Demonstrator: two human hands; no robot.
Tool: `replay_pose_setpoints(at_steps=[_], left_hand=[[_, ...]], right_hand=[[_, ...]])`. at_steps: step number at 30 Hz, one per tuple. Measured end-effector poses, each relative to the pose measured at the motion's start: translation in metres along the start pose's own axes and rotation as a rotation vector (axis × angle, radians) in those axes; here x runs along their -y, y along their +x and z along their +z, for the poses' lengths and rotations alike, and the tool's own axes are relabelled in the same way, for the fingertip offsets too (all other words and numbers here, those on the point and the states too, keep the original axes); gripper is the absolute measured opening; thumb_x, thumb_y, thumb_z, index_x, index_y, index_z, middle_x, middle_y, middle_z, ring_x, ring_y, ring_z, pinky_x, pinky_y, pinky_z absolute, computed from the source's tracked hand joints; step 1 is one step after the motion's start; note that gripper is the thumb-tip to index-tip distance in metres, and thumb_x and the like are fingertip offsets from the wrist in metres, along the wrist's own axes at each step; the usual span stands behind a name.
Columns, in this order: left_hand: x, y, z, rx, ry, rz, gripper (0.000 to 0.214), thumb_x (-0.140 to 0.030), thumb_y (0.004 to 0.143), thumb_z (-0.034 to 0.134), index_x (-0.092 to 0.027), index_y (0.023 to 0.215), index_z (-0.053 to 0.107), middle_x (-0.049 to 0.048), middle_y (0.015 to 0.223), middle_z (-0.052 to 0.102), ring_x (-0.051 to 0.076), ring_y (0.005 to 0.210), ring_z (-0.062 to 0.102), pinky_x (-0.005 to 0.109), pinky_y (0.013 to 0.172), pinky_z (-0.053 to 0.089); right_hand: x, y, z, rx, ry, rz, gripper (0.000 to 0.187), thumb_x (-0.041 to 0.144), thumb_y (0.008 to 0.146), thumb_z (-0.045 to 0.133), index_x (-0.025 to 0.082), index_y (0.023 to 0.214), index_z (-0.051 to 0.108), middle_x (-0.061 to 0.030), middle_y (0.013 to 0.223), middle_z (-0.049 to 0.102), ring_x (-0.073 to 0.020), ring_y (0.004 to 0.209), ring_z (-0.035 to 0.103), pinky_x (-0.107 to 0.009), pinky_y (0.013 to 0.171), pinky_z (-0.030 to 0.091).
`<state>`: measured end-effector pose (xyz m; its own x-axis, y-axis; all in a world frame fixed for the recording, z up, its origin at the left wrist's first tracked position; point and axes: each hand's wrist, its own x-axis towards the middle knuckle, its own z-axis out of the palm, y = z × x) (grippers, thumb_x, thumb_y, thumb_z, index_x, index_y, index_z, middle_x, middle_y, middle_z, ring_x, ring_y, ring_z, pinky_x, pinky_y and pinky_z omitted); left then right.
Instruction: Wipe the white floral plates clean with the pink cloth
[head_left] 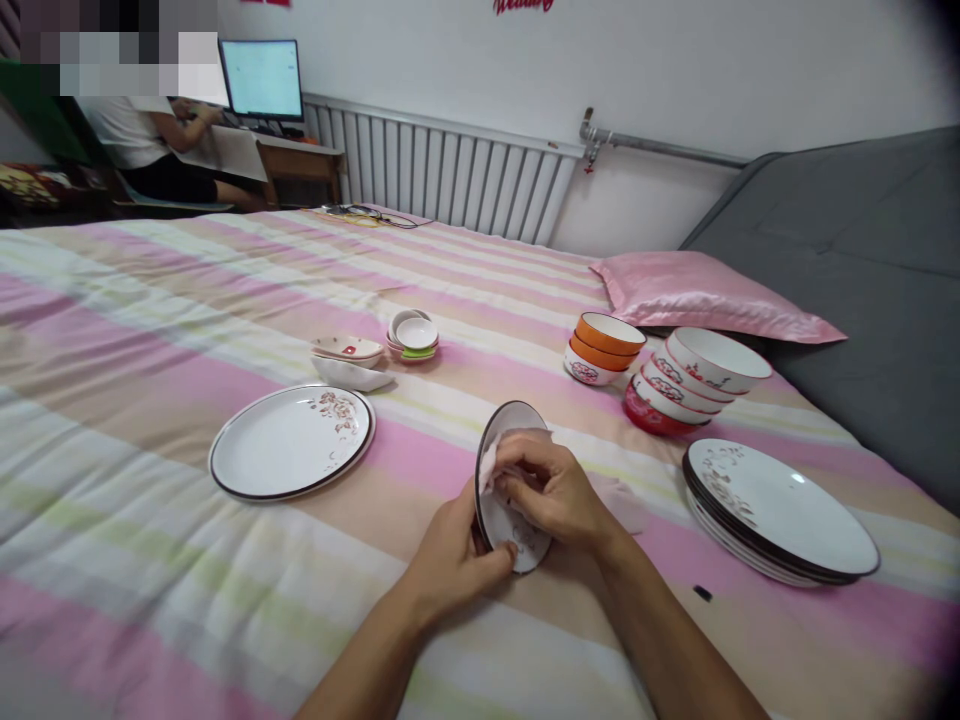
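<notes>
the left hand (454, 550) is curled around the near edge of a dark-rimmed plate (532, 552), thumb over its face and fingers mostly hidden behind. the right hand (555, 490) is mostly closed, pinching a pale wad (491, 460) against the same face; cloth or tissue, i cannot tell. the dark-rimmed plate stands steeply tilted between the hands, over a striped bedspread (187, 590).

just right of the dark-rimmed plate, partly behind the right wrist, lies a pale crumpled piece (619, 503). farther right of it are a small black scrap (703, 593) and a stack of flat plates (787, 510). beyond it to the right stand orange and white bowls (607, 350), with larger bowls (697, 375) next to them, the lowest red.

left of the dark-rimmed plate, a large plate (277, 445) lies flat; beyond that side are shallow dishes (349, 348) and small nested bowls (415, 335). far beyond it are a pink pillow (697, 285), a radiator (450, 180) and, to the left, a seated person (127, 135) by a monitor (262, 80).
</notes>
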<state>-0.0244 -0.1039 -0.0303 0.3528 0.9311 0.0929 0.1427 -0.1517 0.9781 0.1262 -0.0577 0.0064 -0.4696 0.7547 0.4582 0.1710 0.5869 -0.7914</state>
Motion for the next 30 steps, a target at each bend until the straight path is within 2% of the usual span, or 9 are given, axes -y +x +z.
replay_pose_setpoints(at_steps=[3,5,8,12,17,22,30], left_hand=[[0.0,0.0,0.0,0.019,0.06,-0.033,0.034,-0.015,0.067,0.052,-0.014,0.101,0.052,-0.0021,0.076,0.052,0.012,0.066,0.045,0.023,0.058,0.036],[0.0,0.0,0.0,0.013,0.085,-0.043,0.028,-0.017,0.068,0.053,-0.014,0.096,0.051,-0.0025,0.074,0.049,0.012,0.064,0.042,0.022,0.056,0.034],[0.001,0.0,0.0,0.006,0.082,-0.013,0.032,-0.019,0.068,0.054,-0.014,0.099,0.048,-0.0011,0.079,0.052,0.013,0.066,0.043,0.023,0.057,0.035],[0.0,0.0,0.0,0.033,0.122,0.029,0.032,-0.018,0.068,0.053,-0.016,0.099,0.047,-0.0012,0.08,0.053,0.013,0.067,0.043,0.023,0.058,0.035],[0.0,-0.001,0.001,0.049,0.197,0.063,0.027,-0.017,0.066,0.053,-0.017,0.092,0.047,-0.0019,0.078,0.051,0.013,0.067,0.042,0.023,0.059,0.035],[-0.003,-0.002,0.002,0.085,0.24,0.083,0.026,-0.018,0.068,0.053,-0.017,0.093,0.048,-0.0008,0.081,0.053,0.013,0.068,0.044,0.024,0.061,0.037],[-0.008,-0.001,0.002,0.09,0.256,0.08,0.029,-0.016,0.068,0.052,-0.018,0.096,0.05,-0.0006,0.083,0.056,0.013,0.069,0.047,0.023,0.062,0.038]], right_hand=[[0.006,0.0,0.0,0.031,0.018,-0.072,0.025,0.004,0.076,0.051,0.021,0.086,0.066,-0.0022,0.082,0.062,-0.014,0.082,0.059,-0.028,0.074,0.048],[0.008,0.0,0.002,-0.012,-0.018,-0.095,0.031,0.003,0.077,0.05,0.023,0.093,0.067,-0.0031,0.09,0.062,-0.0146,0.087,0.059,-0.029,0.077,0.049],[0.009,0.0,0.004,-0.122,-0.129,-0.144,0.036,0.003,0.081,0.047,0.026,0.101,0.066,-0.005,0.1,0.057,-0.016,0.096,0.057,-0.032,0.081,0.049],[0.008,0.0,0.002,-0.195,-0.279,-0.197,0.038,0.004,0.084,0.044,0.026,0.107,0.064,-0.0072,0.113,0.05,-0.0165,0.101,0.054,-0.034,0.084,0.049],[0.008,0.001,-0.007,-0.231,-0.434,-0.211,0.035,0.003,0.085,0.041,0.023,0.105,0.062,-0.0071,0.111,0.055,-0.017,0.105,0.053,-0.035,0.089,0.045],[0.007,0.002,-0.018,-0.329,-0.504,-0.144,0.036,0.002,0.082,0.038,0.021,0.103,0.06,-0.0062,0.103,0.059,-0.0176,0.101,0.054,-0.034,0.089,0.043],[-0.005,0.0,-0.038,-0.387,-0.579,0.119,0.028,0.009,0.079,0.042,0.019,0.097,0.06,-0.0046,0.094,0.064,-0.0178,0.087,0.058,-0.029,0.078,0.043]])
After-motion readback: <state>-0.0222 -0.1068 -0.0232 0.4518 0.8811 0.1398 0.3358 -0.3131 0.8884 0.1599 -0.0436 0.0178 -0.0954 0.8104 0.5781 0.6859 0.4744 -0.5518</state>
